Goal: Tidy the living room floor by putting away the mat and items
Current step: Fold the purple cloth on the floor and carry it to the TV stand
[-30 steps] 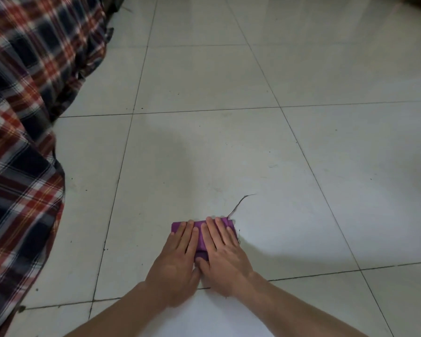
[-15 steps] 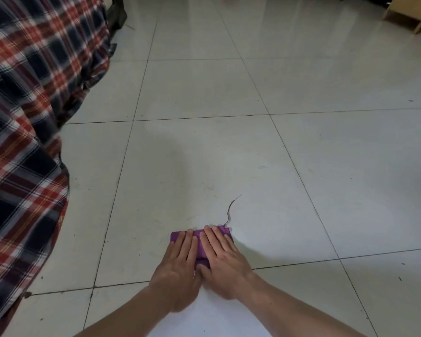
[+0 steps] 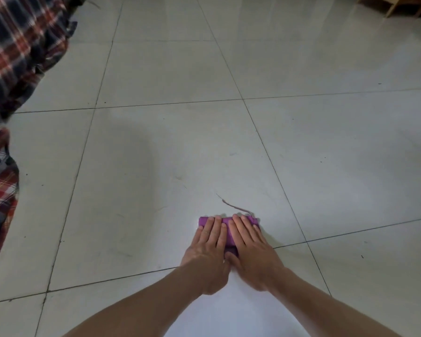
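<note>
Both hands remain flat on the purple folded cloth (image 3: 227, 229) on the tiled floor (image 3: 156, 154): left hand (image 3: 208, 249) and right hand (image 3: 250, 249), fingers spread, pressing, grasping nothing. Its loose thread (image 3: 236, 207) has swung leftward. Folding looks complete; lifting remains.

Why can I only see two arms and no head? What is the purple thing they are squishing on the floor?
The camera sits on the person's head and looks down, so you see only their arms. Both hands, left hand and right hand, lie flat side by side, pressing a small purple cloth onto the tiled floor. A thin string trails from the cloth. They press it rather than grip it. On the left lies a checked blanket.
</note>
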`<state>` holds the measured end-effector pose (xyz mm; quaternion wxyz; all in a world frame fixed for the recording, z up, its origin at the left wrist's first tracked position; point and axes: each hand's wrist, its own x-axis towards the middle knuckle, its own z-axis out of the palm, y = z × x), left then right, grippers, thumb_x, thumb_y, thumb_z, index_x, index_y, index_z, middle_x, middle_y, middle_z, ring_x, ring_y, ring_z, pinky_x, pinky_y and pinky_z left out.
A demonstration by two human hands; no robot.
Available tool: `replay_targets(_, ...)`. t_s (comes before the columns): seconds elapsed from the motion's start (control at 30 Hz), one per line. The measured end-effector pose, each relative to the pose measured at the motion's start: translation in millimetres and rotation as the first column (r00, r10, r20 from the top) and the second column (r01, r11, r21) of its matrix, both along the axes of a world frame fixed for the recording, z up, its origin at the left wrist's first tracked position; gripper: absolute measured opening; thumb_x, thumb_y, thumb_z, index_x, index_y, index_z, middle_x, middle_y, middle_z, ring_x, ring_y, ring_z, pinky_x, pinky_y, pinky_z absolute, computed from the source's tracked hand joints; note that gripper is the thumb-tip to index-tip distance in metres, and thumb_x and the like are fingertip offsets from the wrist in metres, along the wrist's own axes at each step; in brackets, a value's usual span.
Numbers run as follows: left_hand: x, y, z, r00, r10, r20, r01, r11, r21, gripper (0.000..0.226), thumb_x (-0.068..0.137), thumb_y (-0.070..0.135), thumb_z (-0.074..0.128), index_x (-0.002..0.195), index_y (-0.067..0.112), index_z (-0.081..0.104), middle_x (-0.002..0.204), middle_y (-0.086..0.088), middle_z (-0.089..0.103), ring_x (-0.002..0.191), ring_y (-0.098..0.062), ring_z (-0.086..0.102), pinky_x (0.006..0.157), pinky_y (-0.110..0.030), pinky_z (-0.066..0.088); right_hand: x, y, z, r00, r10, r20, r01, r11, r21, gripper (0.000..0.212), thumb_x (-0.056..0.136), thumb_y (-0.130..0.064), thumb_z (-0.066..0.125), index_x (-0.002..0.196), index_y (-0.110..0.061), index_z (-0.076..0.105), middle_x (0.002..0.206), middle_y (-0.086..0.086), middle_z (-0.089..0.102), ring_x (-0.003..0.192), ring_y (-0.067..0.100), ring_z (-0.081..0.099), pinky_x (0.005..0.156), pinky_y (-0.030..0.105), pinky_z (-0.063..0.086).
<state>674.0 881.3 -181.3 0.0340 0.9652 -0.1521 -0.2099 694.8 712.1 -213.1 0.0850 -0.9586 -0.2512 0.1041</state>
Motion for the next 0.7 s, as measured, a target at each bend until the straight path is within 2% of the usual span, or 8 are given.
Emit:
replay_targets(0.1, 2, -13, -1, 1.0, 0.002, -0.009, -0.002, 1.0, 0.002, 0.071, 0.104, 0.044, 0.014, 0.154, 0.008, -0.02, 0.162, -0.01, -0.029, 0.148, -0.026, -0.032, 0.124, -0.044, -0.014, 1, -12, 0, 1.0, -0.003, -0.008, 0.003, 1.0, -0.011, 0.077, 0.099, -0.059, 0.016, 0.158, -0.012, 0.0, 0.167, 0.006, -0.002, 0.155, 0.023, -0.006, 0.126, 0.044, 0.008)
replay_targets(0.3, 0, -10, 1, 1.0, -0.023, 0.013, 0.023, 1.0, 0.015, 0.071, 0.104, 0.044, 0.013, 0.153, 0.008, -0.023, 0.16, -0.01, -0.033, 0.145, -0.025, -0.036, 0.121, -0.042, -0.019, 0, -9, -4, 1.0, -0.022, 0.014, 0.022, 1.0, 0.004, 0.077, 0.101, -0.061, 0.018, 0.159, -0.013, 0.001, 0.167, 0.005, -0.002, 0.155, 0.021, -0.006, 0.126, 0.042, 0.005)
replay_targets(0.47, 2, -8, -1, 0.998, -0.011, 0.056, 0.014, 0.999, -0.04, 0.074, 0.102, 0.042, 0.018, 0.154, 0.006, -0.021, 0.161, -0.011, -0.032, 0.14, -0.022, -0.04, 0.115, -0.039, -0.025, 2, -7, -6, 0.999, -0.043, 0.023, 0.042, 0.999, 0.007, 0.077, 0.101, -0.061, 0.021, 0.159, -0.012, 0.006, 0.167, 0.006, 0.004, 0.155, 0.023, 0.002, 0.125, 0.043, 0.012)
replay_targets(0.6, 21, -8, -1, 0.998, 0.011, 0.057, -0.008, 0.998, -0.058, 0.075, 0.102, 0.04, 0.021, 0.155, 0.005, -0.018, 0.162, -0.01, -0.029, 0.137, -0.02, -0.041, 0.114, -0.038, -0.026, 26, -6, -6, 0.999, -0.024, 0.039, 0.025, 0.999, -0.023, 0.076, 0.102, -0.058, 0.021, 0.157, -0.006, 0.021, 0.165, 0.012, 0.018, 0.153, 0.028, 0.017, 0.121, 0.047, 0.026)
replay_targets(0.7, 46, -7, -2, 0.997, 0.02, 0.073, -0.015, 0.997, -0.072, 0.074, 0.103, 0.04, 0.022, 0.156, 0.005, -0.016, 0.164, -0.011, -0.026, 0.138, -0.018, -0.039, 0.114, -0.037, -0.026, 53, -7, -7, 0.999, -0.015, 0.033, 0.016, 0.999, -0.034, 0.078, 0.103, -0.059, 0.015, 0.155, -0.002, 0.028, 0.163, 0.015, 0.025, 0.151, 0.03, 0.023, 0.119, 0.048, 0.029)
